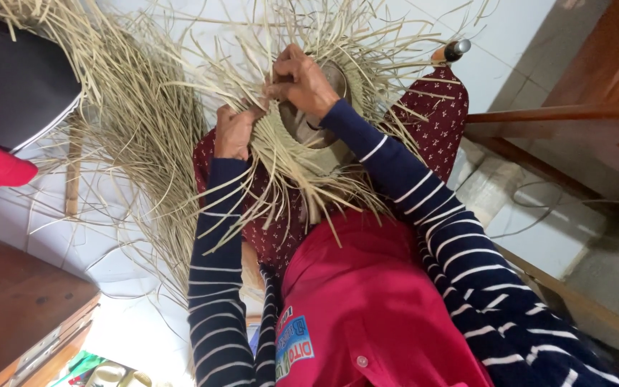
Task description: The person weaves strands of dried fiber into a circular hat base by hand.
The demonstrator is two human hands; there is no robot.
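The half-woven straw hat (309, 143) rests on my lap, over the dark red patterned cloth (438, 122). It is pale beige, with many loose strips standing out all around its rim. My left hand (234, 132) pinches strips at its edge; my right hand (302, 79) grips strips on top.

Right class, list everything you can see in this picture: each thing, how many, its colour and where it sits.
Woven straw piece: one, pale tan, centre, on the lap.
Loose straw strips: many, pale tan, spread upper left on the floor.
Patterned cloth: one, dark red with small white marks, under the weaving.
Wooden furniture: brown, right side.
Wooden cabinet: brown, lower left.
Red shirt: one, bottom centre.
Left hand: gripping strips at the weaving's edge.
Right hand: pinching strips at its top.
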